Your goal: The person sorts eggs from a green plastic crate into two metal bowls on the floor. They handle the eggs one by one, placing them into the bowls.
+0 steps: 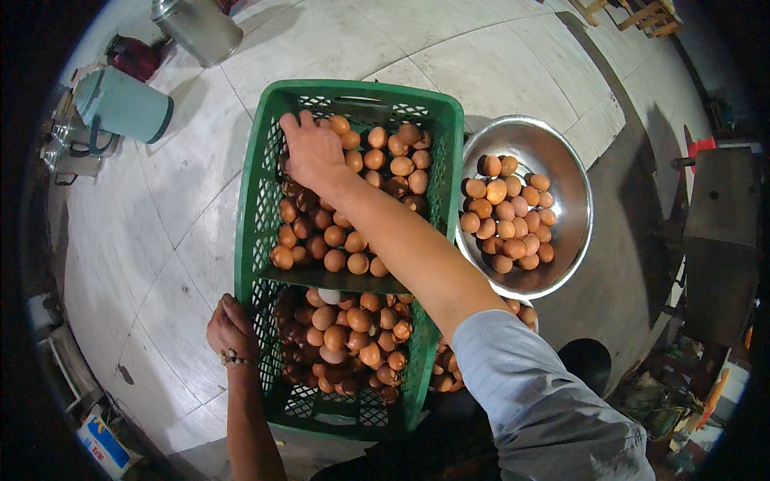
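A green plastic crate [349, 87] with lattice walls and a divider stands before me, brown eggs [335, 261] in both compartments. In the near one, a white egg [329, 295] shows by the divider. My right hand [314, 150] reaches into the far compartment at its upper left, over the eggs; its palm side is hidden, so I cannot tell whether it holds one. At the crate's left outer side is my left hand [231, 329], fingers curled by the rim, a bracelet on the wrist. A steel basin [565, 234] right of the crate holds more brown eggs [519, 206].
Further eggs [444, 368] lie low at the crate's right, partly under my right arm. On the tiled floor at left are a pale blue jug [129, 103], a metal canister [201, 30] and metal pots [81, 147]. Dark furniture [719, 198] stands at right.
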Motion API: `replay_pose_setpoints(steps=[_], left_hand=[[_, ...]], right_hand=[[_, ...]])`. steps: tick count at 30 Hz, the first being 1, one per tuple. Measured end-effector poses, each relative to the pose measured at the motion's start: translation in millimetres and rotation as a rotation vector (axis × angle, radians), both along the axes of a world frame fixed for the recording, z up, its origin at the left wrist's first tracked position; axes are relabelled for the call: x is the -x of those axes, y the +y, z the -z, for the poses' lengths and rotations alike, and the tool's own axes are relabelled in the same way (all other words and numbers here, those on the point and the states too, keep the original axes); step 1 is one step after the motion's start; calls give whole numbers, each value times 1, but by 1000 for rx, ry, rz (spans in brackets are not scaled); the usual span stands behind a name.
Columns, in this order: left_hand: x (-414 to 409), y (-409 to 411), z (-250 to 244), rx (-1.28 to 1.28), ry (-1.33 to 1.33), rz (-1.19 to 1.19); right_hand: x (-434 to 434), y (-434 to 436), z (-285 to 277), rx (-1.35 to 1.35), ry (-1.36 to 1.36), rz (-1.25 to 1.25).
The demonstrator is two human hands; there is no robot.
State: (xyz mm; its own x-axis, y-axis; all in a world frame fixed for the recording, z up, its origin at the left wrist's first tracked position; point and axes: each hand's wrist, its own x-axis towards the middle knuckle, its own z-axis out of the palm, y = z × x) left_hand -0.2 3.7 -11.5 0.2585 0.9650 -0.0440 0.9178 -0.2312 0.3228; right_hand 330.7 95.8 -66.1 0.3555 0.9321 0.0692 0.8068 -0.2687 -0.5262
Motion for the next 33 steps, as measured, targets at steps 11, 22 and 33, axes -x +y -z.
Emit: replay_pose_setpoints(steps=[11, 22, 33], left_hand=[[-2, -1, -4, -1, 21, -64], [1, -1, 0, -118, 70, -27], [5, -3, 0, -114, 76, -73]], right_hand=[[-9, 11, -5, 245, -3, -60], [27, -68, 8, 60, 137, 79], [10, -97, -46, 386, -52, -336]])
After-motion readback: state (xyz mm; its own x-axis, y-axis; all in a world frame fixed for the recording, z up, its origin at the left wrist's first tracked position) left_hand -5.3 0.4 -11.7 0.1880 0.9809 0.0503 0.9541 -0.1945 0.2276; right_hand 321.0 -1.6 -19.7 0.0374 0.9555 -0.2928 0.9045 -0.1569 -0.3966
